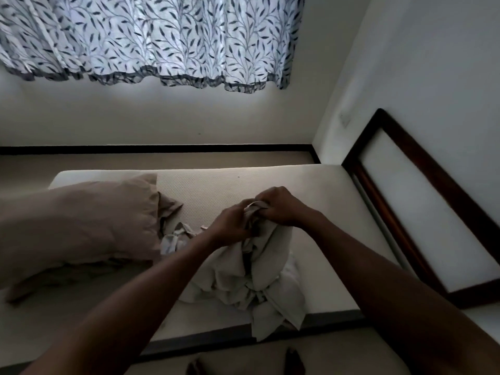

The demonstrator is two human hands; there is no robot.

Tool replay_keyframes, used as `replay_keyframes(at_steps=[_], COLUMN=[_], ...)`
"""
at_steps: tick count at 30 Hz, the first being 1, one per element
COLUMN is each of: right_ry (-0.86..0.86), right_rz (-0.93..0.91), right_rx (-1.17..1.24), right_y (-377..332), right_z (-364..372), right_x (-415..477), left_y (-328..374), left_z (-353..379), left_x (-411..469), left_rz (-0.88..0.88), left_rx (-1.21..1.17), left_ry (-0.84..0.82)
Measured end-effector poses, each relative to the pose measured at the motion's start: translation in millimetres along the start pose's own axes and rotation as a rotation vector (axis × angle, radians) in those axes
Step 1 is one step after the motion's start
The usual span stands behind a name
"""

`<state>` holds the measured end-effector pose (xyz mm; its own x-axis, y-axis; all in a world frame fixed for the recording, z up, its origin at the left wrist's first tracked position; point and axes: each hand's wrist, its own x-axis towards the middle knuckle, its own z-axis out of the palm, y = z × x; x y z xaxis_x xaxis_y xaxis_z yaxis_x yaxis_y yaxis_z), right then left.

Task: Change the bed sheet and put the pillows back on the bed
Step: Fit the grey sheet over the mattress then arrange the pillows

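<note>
a person stands at the side of a stripped bed, both hands meeting over a bunched pale bed sheet (259, 277). the left hand (232, 223) and right hand (281, 205) each curl around the same gathered edge of cloth, pinching it close together at the top of the bundle, apparently hunting for a corner or hem before shaking it open. the rest of the sheet hangs from that grip in a heap on the bare mattress (311, 190), with one fold spilling over the near edge. a beige pillow (81, 226) lies on the left part of the mattress, well apart from the hands, likely parked there until the sheet is on. the mattress top shows a fine dotted weave and no cover, so spreading looks not yet begun. beyond the bed, a leaf-patterned curtain (151, 36) hangs against a plain wall in dim light. a dark wooden frame (400, 223) around a white panel stands at the right of the bed.
</note>
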<state>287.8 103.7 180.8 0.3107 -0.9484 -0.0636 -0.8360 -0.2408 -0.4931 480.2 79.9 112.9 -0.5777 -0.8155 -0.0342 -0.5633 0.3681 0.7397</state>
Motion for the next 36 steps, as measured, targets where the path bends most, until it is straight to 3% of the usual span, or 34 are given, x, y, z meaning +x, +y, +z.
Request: replay_keyframes(at_steps=[4, 7, 10, 13, 15, 17, 20, 22, 25, 29, 32, 34, 36], right_ry=[0.032, -0.092, -0.088, 0.077, 0.228, 0.316, 0.334, 0.364, 0.532, 0.589, 0.532, 0.509, 0.507], right_rz=[0.121, 0.304, 0.439, 0.364, 0.251, 0.171, 0.048, -0.01, 0.04, 0.169, 0.114, 0.071, 0.03], right_rx=[0.061, -0.147, -0.147, -0.007, 0.119, 0.198, 0.258, 0.315, 0.469, 0.687, 0.822, 0.89, 0.873], right_y=[34, 77, 116, 119, 96, 63, 18, 0, -8, -8, -11, -14, -15], right_z=[-9, -4, 2, -2, -10, -18, -23, -23, -23, -25, -27, -32, -37], right_x=[-26, -48, -68, -69, -57, -39, -15, -5, -2, -13, -19, -20, -18], left_y=[29, 28, 9, -25, -43, -43, -4, 42, 82, 102, 111, 113, 108], left_z=[8, -6, -28, -50, -56, -55, -43, -46, -64, -95, -110, -113, -111], left_x=[23, 23, 15, -1, -9, -6, 15, 29, 41, 40, 36, 36, 39], left_rz=[0.103, 0.055, -0.094, -0.364, -0.569, -0.587, -0.246, -0.022, 0.116, 0.07, -0.092, -0.087, -0.009], left_rx=[0.003, -0.038, -0.018, 0.15, 0.229, 0.172, -0.011, -0.188, -0.273, -0.254, -0.268, -0.208, -0.141], left_ry=[0.142, 0.261, 0.416, 0.551, 0.439, 0.251, 0.049, 0.015, -0.008, -0.229, -0.375, -0.318, -0.152])
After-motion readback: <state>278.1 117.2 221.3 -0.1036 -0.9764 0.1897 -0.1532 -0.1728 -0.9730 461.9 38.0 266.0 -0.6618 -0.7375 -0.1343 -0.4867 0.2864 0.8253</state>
